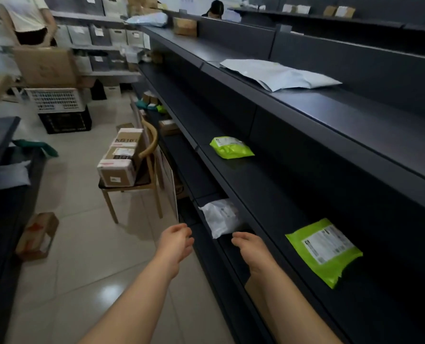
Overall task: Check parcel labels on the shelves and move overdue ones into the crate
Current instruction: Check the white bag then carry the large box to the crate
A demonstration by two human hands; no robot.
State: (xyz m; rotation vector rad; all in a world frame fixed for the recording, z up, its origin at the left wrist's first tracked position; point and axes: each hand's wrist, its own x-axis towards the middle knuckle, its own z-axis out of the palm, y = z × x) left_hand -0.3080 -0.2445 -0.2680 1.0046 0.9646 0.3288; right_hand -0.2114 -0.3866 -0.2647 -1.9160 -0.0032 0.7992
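Note:
Dark shelves (pixel 305 115) run along the right. A white poly parcel (pixel 221 217) lies on a lower shelf, just beyond my fingertips. My left hand (pixel 176 244) hovers over the aisle, fingers loosely curled, empty. My right hand (pixel 249 247) reaches toward the white parcel's near edge, empty, fingers curled down. A green parcel with a white label (pixel 324 252) lies on the middle shelf to the right. A smaller green parcel (pixel 231 147) sits farther along. A large white mailer (pixel 280 74) rests on the upper shelf. A white crate on a black crate (pixel 57 100) stands far left.
A wooden chair (pixel 142 180) with stacked cardboard boxes (pixel 122 160) stands in the aisle beside the shelves. A small box (pixel 37 234) lies on the tiled floor at left. A person in a pale shirt (pixel 25 16) holds a large carton (pixel 45 67) near the crates.

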